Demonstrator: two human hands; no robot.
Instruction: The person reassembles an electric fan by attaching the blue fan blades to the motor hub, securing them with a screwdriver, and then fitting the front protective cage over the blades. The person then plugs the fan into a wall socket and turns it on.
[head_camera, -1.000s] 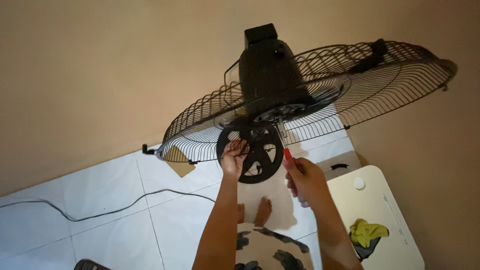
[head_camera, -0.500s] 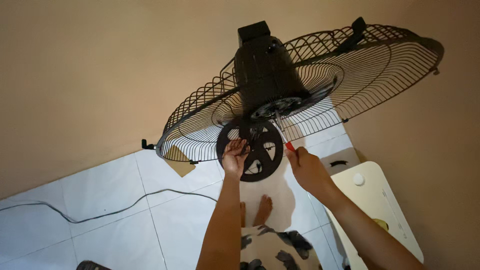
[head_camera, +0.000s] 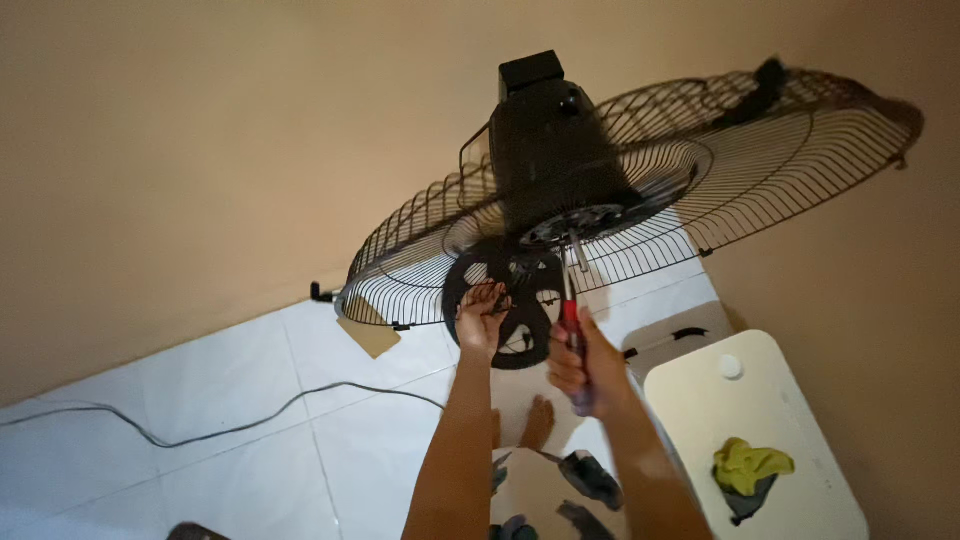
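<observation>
The left hand (head_camera: 482, 322) has its fingers curled on the black round plate (head_camera: 505, 308) under the fan motor (head_camera: 552, 150). The right hand (head_camera: 583, 362) is closed around a red-handled screwdriver (head_camera: 572, 325); its tip seems to reach the wire fan guard (head_camera: 640, 190).

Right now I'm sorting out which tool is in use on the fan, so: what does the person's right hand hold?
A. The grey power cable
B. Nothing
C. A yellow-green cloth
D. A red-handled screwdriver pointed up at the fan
D: the right hand grips a red-handled screwdriver whose shaft points up toward the motor hub, while the yellow-green cloth lies on the white table and the grey cable on the floor.
</observation>
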